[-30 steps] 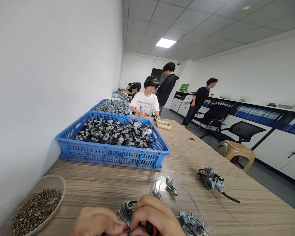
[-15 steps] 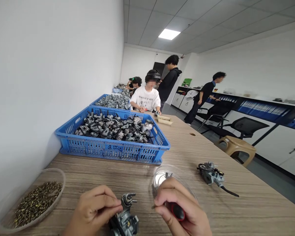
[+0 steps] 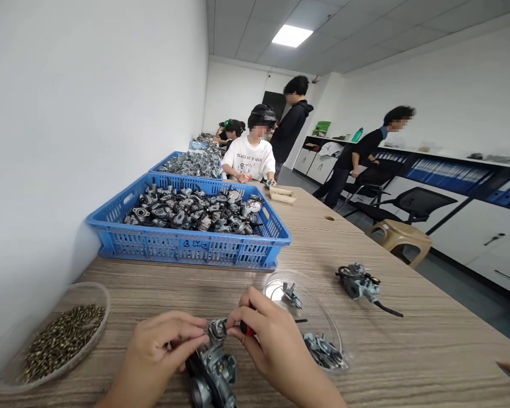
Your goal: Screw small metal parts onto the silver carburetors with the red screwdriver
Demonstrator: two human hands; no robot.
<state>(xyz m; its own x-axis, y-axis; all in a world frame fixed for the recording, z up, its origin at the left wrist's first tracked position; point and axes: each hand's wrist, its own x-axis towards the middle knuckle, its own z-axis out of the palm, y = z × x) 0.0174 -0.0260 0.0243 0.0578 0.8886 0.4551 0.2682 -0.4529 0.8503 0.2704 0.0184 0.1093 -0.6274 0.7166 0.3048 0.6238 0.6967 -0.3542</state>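
A grey metal carburetor (image 3: pixel 221 368) rests tilted on the table before me. My left hand (image 3: pixel 165 351) is closed, with thumb and fingers pinching its upper end from the left. My right hand (image 3: pixel 272 340) has its fingertips pressed together at the right side of that same upper end. Tucked in this hand is a screwdriver with a red-and-black handle (image 3: pixel 247 327); a thin dark shaft shows past the hand. Anything tiny between the right fingertips is hidden. Beside the right hand, a clear round tray (image 3: pixel 340 331) holds several small metal parts (image 3: pixel 323 348).
Brass-coloured screws (image 3: pixel 63 340) fill a clear tub (image 3: pixel 104 320) on the left. Behind stands a blue crate (image 3: pixel 187 249) of carburetors along the wall. Another carburetor (image 3: pixel 359 281) with a black hose lies right. A co-worker (image 3: pixel 250 156) sits farther down the table.
My right hand has moved left, from over the clear tray to the carburetor's upper end, uncovering the parts in the tray. The left hand keeps its hold. The view has tilted slightly downward.
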